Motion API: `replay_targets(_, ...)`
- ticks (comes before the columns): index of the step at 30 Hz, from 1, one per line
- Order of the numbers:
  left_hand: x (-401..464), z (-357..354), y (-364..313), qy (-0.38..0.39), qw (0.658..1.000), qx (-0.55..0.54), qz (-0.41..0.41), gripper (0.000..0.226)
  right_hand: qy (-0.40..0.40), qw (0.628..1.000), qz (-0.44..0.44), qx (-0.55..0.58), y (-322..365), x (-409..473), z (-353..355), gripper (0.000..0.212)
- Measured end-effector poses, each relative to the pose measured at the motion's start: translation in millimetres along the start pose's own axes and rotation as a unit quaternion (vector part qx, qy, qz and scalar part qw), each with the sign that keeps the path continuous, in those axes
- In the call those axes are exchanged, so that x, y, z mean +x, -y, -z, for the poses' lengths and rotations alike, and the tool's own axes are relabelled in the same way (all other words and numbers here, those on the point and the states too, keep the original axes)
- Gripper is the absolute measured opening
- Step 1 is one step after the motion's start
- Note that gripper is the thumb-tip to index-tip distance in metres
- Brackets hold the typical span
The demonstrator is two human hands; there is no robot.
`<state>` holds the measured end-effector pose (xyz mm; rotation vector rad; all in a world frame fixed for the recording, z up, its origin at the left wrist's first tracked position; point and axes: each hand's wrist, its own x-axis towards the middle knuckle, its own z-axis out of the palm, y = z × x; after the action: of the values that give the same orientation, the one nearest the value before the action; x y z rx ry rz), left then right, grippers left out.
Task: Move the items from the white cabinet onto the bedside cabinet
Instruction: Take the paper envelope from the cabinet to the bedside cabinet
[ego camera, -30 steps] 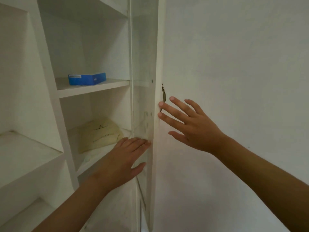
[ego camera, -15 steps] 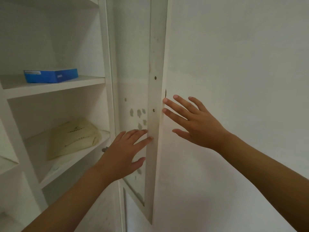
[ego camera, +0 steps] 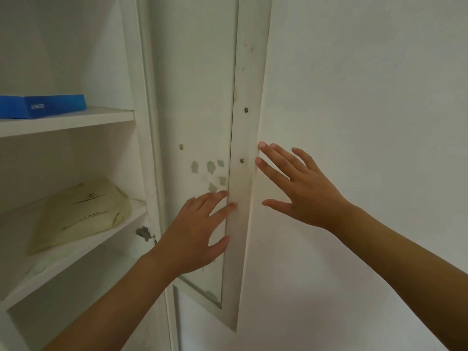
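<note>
The white cabinet stands open at the left, its door [ego camera: 243, 173] swung out in the middle of the view. A blue box [ego camera: 43, 106] lies on the upper shelf [ego camera: 76, 122]. On the shelf below lies a cream, flat packet [ego camera: 78, 211]. My left hand [ego camera: 195, 231] has straight fingers touching the inner face of the door's frame. My right hand [ego camera: 301, 188] is spread flat, fingertips at the door's outer edge. Neither hand holds anything. The bedside cabinet is out of view.
A bare white wall [ego camera: 367, 122] fills the right half, close behind the open door. A metal hinge [ego camera: 145, 233] sits on the cabinet's side post near the lower shelf. Peeled patches mark the door's inner panel [ego camera: 207, 171].
The door has swung wider open and more of its inner face shows. The view has shifted right, so the shelves sit further left. Both hands stayed on the door's edge.
</note>
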<state>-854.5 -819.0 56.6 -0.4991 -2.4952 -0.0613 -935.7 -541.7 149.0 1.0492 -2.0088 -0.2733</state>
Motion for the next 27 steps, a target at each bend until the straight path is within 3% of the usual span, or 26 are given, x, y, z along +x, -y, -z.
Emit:
replay_targets(14, 57.6, -48.2, -4.4, 0.023, 0.999, -0.016, 0.043, 0.068, 0.004, 1.0, -0.019, 0.021, -49.5, 8.2, -60.8, 0.091)
replay_targets(27, 44.1, -48.9, -9.8, 0.056, 0.995, -0.006, 0.088, 0.066, -0.073, 0.992, -0.033, 0.098, -44.7, 5.0, -78.7, 0.079)
